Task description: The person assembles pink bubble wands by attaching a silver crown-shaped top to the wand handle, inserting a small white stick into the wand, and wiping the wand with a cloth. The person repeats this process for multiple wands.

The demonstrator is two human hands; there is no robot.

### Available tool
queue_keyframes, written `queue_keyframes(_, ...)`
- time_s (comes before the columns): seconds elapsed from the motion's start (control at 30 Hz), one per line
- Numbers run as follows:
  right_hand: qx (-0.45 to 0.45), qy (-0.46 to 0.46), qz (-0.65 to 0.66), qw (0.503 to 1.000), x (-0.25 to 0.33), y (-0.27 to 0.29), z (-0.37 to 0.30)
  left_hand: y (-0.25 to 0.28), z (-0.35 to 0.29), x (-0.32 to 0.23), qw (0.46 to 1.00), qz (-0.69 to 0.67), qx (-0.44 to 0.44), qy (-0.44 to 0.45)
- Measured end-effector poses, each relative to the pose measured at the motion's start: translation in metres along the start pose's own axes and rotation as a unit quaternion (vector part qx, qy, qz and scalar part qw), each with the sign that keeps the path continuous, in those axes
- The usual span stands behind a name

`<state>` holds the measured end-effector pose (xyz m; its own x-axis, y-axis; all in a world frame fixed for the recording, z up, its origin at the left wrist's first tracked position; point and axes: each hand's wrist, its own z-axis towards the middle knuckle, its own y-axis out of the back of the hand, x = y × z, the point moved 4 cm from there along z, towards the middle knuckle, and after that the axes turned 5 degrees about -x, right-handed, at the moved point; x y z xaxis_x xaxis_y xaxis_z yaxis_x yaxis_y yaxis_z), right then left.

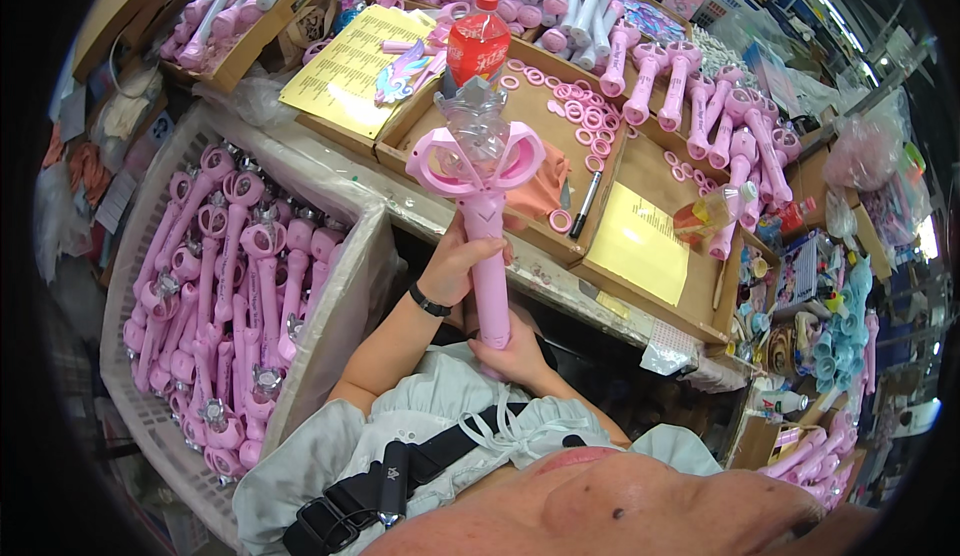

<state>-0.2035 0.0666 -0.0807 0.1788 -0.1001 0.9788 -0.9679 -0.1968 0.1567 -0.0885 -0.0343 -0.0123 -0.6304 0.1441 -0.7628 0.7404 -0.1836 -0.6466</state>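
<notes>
A pink toy wand [490, 301] stands upright before my chest, its looped head carrying a clear plastic dome and a silvery crown. My left hand [455, 268], with a black band at the wrist, is closed round the upper handle just below the head. Lower down, my right hand [516, 350] is closed round the bottom end of the handle. Behind the wand head lie an orange cloth [542, 188] and a cardboard tray [405, 141], and a red-capped drink bottle [478, 44] stands beyond it.
On my left, a white plastic crate [135, 411] holds several finished-looking pink wands. Pink rings [590, 116], a marker pen [587, 203] and a yellow sheet [637, 246] lie in the trays. More pink wand parts [670, 86] stand along the back, near a small bottle [715, 211].
</notes>
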Motion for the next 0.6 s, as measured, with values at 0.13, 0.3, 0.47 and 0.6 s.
queue_keyframes(0.13, 0.041, -0.031, 0.013, 0.999, 0.000, -0.001, -0.001, 0.004, 0.010, -0.012, 0.989, -0.115, 0.093, 0.012)
queue_keyframes(0.3, 0.095, -0.070, 0.110, 0.987, 0.010, -0.002, -0.004, 0.016, 0.034, -0.027, 0.991, -0.103, -0.064, -0.059)
queue_keyframes(0.47, 0.214, -0.145, 0.274, 0.926, 0.021, 0.010, -0.009, 0.014, 0.041, -0.055, 0.970, 0.101, -0.095, -0.201)
queue_keyframes(0.6, 0.257, -0.196, 0.464, 0.825, 0.025, 0.010, -0.016, 0.016, 0.049, -0.063, 0.963, 0.146, -0.073, -0.214)
